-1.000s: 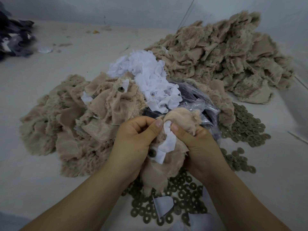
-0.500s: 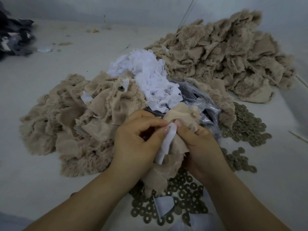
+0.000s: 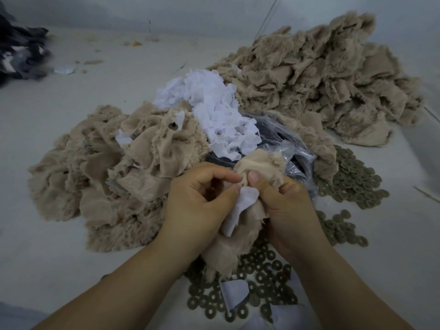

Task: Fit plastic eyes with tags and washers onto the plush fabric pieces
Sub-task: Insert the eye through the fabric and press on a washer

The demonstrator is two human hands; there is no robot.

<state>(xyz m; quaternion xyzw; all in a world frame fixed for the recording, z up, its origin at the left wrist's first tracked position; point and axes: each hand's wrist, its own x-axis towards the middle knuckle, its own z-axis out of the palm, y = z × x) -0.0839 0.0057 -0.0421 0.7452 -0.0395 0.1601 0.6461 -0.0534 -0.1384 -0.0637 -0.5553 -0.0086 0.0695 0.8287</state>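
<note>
Both hands hold one beige plush piece [image 3: 258, 163] low in the middle of the view. My left hand [image 3: 197, 201] pinches a white tag [image 3: 240, 208] against the fabric with thumb and curled fingers. My right hand [image 3: 285, 206] grips the plush from the right, its thumb pressing down by a small dark eye post [image 3: 242, 184] that pokes through the cloth. The eye itself is hidden behind the fabric. Olive washers [image 3: 262, 289] lie spread under my wrists.
A heap of white tags [image 3: 214, 110] tops a clear bag [image 3: 292, 148] of dark parts. Plush pieces are heaped at left [image 3: 95, 167], one with a fitted washer [image 3: 172, 125], and at back right [image 3: 321, 75]. More washers [image 3: 352, 179] lie right. Dark cloth [image 3: 19, 53] sits far left.
The white tag has slid up the plush piece to the eye post, and my left thumb and fingers have closed on it. My right thumb has moved up beside the post.
</note>
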